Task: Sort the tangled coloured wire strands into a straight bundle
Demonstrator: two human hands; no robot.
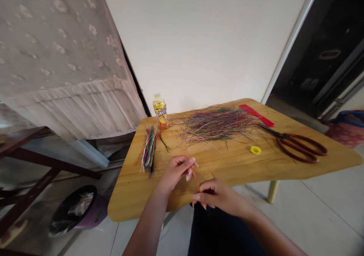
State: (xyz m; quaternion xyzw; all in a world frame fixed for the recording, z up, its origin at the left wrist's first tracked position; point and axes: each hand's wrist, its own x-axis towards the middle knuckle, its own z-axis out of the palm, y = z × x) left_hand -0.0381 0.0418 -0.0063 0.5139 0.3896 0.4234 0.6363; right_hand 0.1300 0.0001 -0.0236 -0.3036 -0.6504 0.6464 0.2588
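Note:
Between my two hands a thin orange bundle of wires (196, 179) runs at a slant near the table's front edge. My left hand (179, 169) pinches its upper end, fingers closed. Lower down and to the right, my right hand (217, 195) grips the other end, with thumb and fingers closed round it. Left of my hands lies a sorted bunch of coloured wires (149, 149), with a few dark strands beside it. Beyond my hands a wide loose heap of mixed thin wires (218, 123) spreads over the wooden table (133, 195).
A drink bottle (160, 111) with a yellow label stands at the back left. On the right are large scissors (295, 144) with brown handles, a yellow tape roll (256, 150) and a red strip (257, 115). A lined bin (82, 210) stands on the floor at left.

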